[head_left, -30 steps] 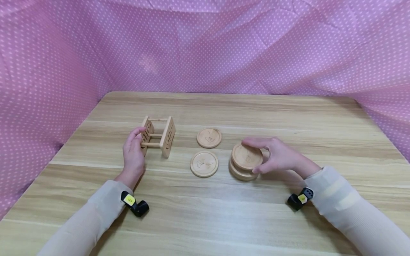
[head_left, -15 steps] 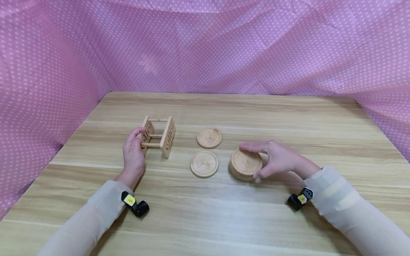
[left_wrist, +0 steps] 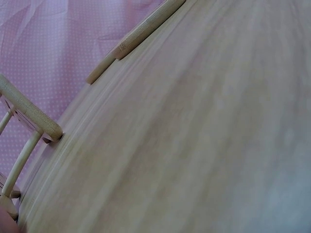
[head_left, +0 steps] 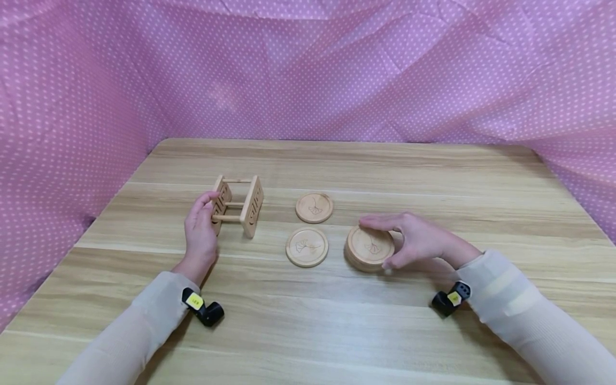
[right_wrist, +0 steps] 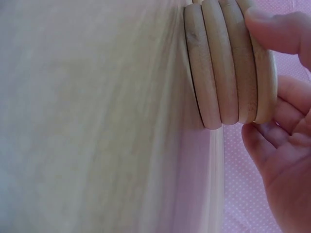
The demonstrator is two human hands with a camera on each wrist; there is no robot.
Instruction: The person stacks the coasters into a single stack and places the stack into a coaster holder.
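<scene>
In the head view my left hand (head_left: 200,232) grips the left side panel of a small wooden coaster holder (head_left: 252,206), whose two cut-out panels are joined by thin rods. My right hand (head_left: 416,240) spans the top round wooden coaster (head_left: 368,247) of a stack, thumb and fingers at its opposite edges. In the right wrist view several coasters (right_wrist: 228,63) lie flush against each other, with a thumb (right_wrist: 260,14) on the uppermost one. Part of the holder (left_wrist: 29,109) shows at the left of the left wrist view.
Two single coasters lie flat between the hands, a farther one (head_left: 314,207) and a nearer one (head_left: 307,247), both engraved with a leaf. The wooden table (head_left: 308,331) ends at a pink dotted cloth (head_left: 308,75) behind and at the sides.
The top coaster, held raised and offset over the stack a second ago, has come down and lies evenly on it. My right hand lowered with it; my left hand and the holder stayed put.
</scene>
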